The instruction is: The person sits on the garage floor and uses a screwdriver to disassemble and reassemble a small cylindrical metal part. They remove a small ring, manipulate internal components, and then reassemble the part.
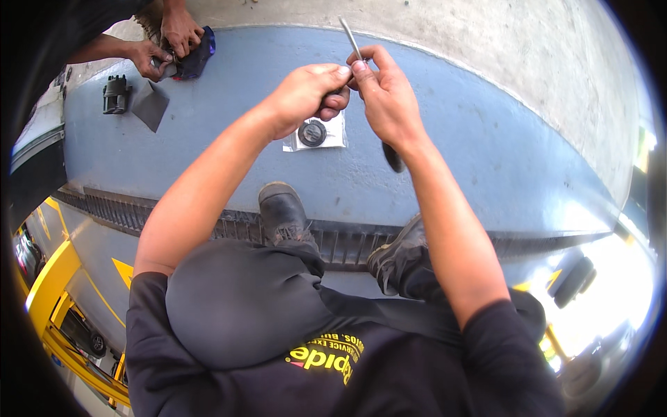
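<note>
Both of my hands meet over the blue floor strip. My right hand (383,90) pinches a thin metal rod (349,36) that slants up and away. Close against it, my left hand (309,96) is closed with the thumb on top; whatever lies in its fingers is hidden. Below the hands, a black round ring-shaped part (312,133) rests on a white packet (336,131). A dark rounded end (392,158) shows beside my right wrist; I cannot tell whether it belongs to the rod.
At the upper left, another person's hands (167,45) work on a dark object (197,57). Near them are a dark metal part (115,94) and a dark square sheet (150,105). A drain grate (340,244) crosses by my boots (281,208). A yellow frame (54,281) stands lower left.
</note>
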Tool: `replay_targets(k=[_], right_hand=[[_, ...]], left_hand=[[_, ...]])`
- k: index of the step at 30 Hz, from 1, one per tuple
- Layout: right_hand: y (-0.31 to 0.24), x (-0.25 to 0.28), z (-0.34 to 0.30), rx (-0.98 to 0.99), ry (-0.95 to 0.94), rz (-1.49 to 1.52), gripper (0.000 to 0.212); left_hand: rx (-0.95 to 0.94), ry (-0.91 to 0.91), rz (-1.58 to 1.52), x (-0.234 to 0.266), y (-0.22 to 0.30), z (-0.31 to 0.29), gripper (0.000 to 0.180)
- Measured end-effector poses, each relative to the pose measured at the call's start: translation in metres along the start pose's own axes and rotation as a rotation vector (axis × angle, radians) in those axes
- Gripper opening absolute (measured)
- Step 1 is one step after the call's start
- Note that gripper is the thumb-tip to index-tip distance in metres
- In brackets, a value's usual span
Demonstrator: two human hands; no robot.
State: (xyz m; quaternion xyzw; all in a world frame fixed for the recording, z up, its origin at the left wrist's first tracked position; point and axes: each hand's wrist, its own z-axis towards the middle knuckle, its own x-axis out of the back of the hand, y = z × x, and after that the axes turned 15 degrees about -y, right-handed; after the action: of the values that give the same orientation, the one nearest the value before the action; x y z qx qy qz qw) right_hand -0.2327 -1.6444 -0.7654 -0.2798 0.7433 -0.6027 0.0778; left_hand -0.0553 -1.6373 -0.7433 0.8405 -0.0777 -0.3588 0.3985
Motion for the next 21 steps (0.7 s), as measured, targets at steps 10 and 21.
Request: replay_targets(k=[10, 21], right_hand=[[-0.006, 0.007, 0.009, -0.112, 0.057, 0.114, 0.024], [-0.001, 0.011, 0.010, -0.497, -0.042, 0.301, 0.034]], left_hand=[[-0.128, 0.427, 1.085, -0.014, -0.017, 0.013, 0.021], [-0.279, 0.486, 1.654, -0.004, -0.035, 0.009, 0.013]])
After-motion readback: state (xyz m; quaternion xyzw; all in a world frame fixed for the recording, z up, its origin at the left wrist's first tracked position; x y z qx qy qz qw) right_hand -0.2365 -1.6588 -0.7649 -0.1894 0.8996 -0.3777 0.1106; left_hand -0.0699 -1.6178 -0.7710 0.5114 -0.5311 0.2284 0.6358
